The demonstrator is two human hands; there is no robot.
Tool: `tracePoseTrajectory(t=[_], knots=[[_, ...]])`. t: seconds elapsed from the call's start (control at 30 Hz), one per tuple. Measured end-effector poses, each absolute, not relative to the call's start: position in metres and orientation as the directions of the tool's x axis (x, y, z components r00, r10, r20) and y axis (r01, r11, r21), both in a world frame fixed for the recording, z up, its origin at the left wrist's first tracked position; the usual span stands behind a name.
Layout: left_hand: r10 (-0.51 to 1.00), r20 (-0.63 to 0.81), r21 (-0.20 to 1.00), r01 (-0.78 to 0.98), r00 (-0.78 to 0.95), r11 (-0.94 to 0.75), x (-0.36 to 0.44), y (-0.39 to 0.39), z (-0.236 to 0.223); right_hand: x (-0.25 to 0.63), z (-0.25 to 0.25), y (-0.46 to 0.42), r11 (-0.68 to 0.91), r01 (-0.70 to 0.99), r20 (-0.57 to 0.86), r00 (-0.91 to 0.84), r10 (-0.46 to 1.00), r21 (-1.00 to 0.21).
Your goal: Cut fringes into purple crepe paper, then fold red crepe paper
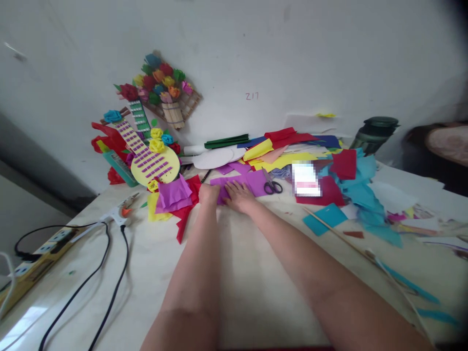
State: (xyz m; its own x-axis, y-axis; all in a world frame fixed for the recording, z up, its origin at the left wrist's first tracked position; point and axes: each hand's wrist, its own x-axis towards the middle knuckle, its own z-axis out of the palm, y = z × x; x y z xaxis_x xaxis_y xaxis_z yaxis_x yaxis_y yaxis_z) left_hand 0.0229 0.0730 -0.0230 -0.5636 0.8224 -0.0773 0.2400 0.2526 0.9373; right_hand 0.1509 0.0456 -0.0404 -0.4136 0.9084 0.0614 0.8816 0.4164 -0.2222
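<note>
The right hand (239,196) lay flat, fingers spread, on unshaped purple paper (259,182). The left hand (208,194) curled, grip hidden. At ten o'clock, a toy guitar (157,168) looked done.

A: What is out of sight?
B: The left hand (209,194) is curled, its fingertips hidden; the right hand (239,196) covers part of the purple paper (258,183).
A: What else is unclear?
B: The left edge crops the power strip (40,261), the bottom edge the forearms (195,273). Pixelation obscures a bright rectangle (306,176). Paper scraps (415,223) at far right blur together.
</note>
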Motion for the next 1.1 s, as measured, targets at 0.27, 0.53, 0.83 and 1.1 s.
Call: tracePoseTrajectory(t=[0.27, 0.53, 0.83, 1.1], knots=[[0.843, -0.035, 0.784, 0.508, -0.537, 0.356, 0.041, 0.069, -0.004, 0.150, -0.033, 0.043, 0.412, 0.885, 0.015, -0.419, 0.908, -0.217], [0.865, 0.032, 0.689, 0.639, -0.500, 0.344, 0.051, 0.055, 0.002, 0.151, -0.033, 0.043, 0.411, 0.885, 0.024, -0.416, 0.909, -0.221], [0.878, 0.099, 0.492, 0.790, -0.468, 0.366, 0.070, 0.055, -0.002, 0.152, -0.033, 0.044, 0.435, 0.885, 0.010, -0.439, 0.898, -0.166], [0.876, 0.048, 0.465, 0.787, -0.480, 0.406, 0.074, 0.060, -0.007, 0.151, -0.032, 0.044, 0.407, 0.894, -0.006, -0.415, 0.910, -0.186]])
